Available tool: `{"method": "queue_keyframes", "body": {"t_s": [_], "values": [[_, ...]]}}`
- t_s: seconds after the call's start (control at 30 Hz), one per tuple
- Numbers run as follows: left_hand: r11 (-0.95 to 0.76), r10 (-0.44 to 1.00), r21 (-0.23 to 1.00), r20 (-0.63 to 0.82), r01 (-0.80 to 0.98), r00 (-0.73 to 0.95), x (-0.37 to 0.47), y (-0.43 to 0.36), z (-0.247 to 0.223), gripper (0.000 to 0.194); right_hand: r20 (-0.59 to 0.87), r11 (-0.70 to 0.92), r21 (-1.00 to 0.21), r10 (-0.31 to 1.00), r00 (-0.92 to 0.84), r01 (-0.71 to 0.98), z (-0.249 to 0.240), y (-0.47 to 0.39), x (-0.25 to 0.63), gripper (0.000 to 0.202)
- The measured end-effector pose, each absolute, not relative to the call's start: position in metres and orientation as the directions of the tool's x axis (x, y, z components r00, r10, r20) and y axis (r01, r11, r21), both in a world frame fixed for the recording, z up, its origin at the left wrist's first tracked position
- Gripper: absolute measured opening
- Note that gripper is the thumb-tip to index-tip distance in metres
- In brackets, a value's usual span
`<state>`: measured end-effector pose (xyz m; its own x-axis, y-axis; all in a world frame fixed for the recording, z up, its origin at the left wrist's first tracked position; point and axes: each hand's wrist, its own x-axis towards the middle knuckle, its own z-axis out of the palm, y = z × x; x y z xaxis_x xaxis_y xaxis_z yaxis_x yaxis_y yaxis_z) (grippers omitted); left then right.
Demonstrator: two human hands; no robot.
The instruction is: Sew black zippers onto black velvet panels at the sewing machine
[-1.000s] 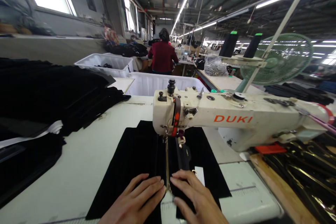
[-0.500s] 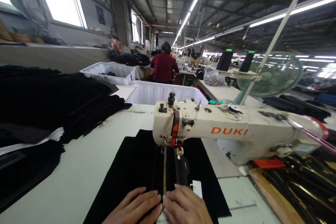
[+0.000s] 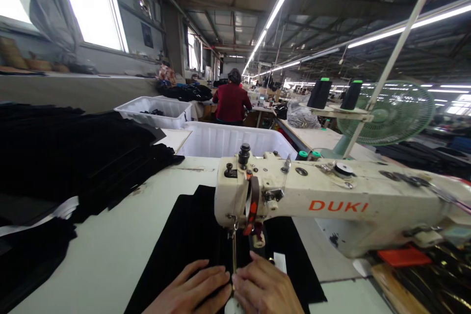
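Black fabric [image 3: 172, 245] lies flat under the needle area of a white sewing machine [image 3: 279, 191] marked DUKI. A narrow gold zipper [image 3: 234, 252] runs down the fabric from the presser foot towards me. My left hand [image 3: 198, 287] rests flat on the fabric left of the zipper, fingers stretched out. With bent fingers, my right hand [image 3: 265, 284] grips at the zipper's near part from the right. A small white tag [image 3: 280, 262] shows beside my right hand. Something pale lies between my hands at the bottom edge, too hidden to name.
Stacked black fabric [image 3: 73, 152] covers the table's left side. Behind the machine stand white plastic bins [image 3: 235, 140]. A thread stand with black cones [image 3: 319, 94] and a green fan [image 3: 386, 112] are right. Ahead, a person in a dark red top [image 3: 231, 102] faces away.
The view has shifted, so the machine appears lower and larger. Less of the zipper shows between the presser foot and my hands, which are now closer to the machine.
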<state>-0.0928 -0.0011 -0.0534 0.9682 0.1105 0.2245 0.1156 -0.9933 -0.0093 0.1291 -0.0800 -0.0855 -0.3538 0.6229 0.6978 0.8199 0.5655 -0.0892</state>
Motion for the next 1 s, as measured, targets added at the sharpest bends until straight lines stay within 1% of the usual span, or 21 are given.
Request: {"method": "queue_keyframes", "body": {"t_s": [0.13, 0.2, 0.3, 0.37, 0.43, 0.47, 0.53, 0.6, 0.67, 0.73, 0.83, 1.0], "values": [[-0.997, 0.082, 0.029, 0.32, 0.077, 0.944, -0.093, 0.015, -0.076, 0.053, 0.682, 0.557, -0.163, 0.66, -0.315, 0.815, -0.079, -0.07, 0.13, 0.018], [-0.994, 0.103, 0.058, 0.36, 0.088, 0.927, -0.092, 0.022, -0.082, 0.058, 0.663, 0.534, -0.19, 0.688, -0.294, 0.824, -0.077, -0.065, 0.13, 0.016], [-0.988, 0.141, 0.107, 0.398, 0.107, 0.906, -0.09, 0.024, -0.068, 0.066, 0.624, 0.494, -0.191, 0.729, -0.283, 0.848, -0.076, -0.058, 0.131, 0.012], [-0.988, 0.151, 0.101, 0.396, 0.12, 0.906, -0.089, 0.021, -0.049, 0.074, 0.596, 0.471, -0.209, 0.756, -0.27, 0.857, -0.075, -0.055, 0.133, 0.013], [-0.982, 0.189, 0.081, 0.377, 0.171, 0.907, -0.089, 0.017, -0.034, 0.077, 0.558, 0.441, -0.261, 0.795, -0.239, 0.859, -0.073, -0.055, 0.136, 0.021], [-0.976, 0.216, 0.074, 0.373, 0.203, 0.902, -0.089, 0.016, -0.029, 0.075, 0.537, 0.413, -0.298, 0.818, -0.206, 0.861, -0.072, -0.055, 0.137, 0.027], [-0.97, 0.242, 0.069, 0.366, 0.234, 0.899, -0.09, 0.016, -0.029, 0.072, 0.488, 0.324, -0.376, 0.865, -0.111, 0.868, -0.069, -0.056, 0.139, 0.038], [-0.963, 0.269, 0.071, 0.332, 0.261, 0.904, -0.091, 0.019, -0.035, 0.072, 0.461, 0.234, -0.414, 0.887, -0.019, 0.88, -0.07, -0.056, 0.139, 0.045], [-0.956, 0.294, 0.076, 0.29, 0.285, 0.911, -0.091, 0.022, -0.043, 0.072, 0.457, 0.178, -0.398, 0.889, 0.026, 0.9, -0.073, -0.055, 0.137, 0.045], [-0.953, 0.303, 0.094, 0.273, 0.288, 0.913, -0.092, 0.024, -0.049, 0.072, 0.449, 0.14, -0.369, 0.892, 0.045, 0.919, -0.077, -0.052, 0.135, 0.039], [-0.951, 0.308, 0.136, 0.304, 0.279, 0.901, -0.092, 0.024, -0.054, 0.073, 0.427, 0.09, -0.351, 0.901, 0.074, 0.932, -0.079, -0.05, 0.13, 0.032], [-0.947, 0.316, 0.165, 0.321, 0.276, 0.893, -0.092, 0.024, -0.056, 0.071, 0.456, 0.093, -0.272, 0.889, 0.043, 0.958, -0.075, -0.047, 0.122, 0.032]]}}
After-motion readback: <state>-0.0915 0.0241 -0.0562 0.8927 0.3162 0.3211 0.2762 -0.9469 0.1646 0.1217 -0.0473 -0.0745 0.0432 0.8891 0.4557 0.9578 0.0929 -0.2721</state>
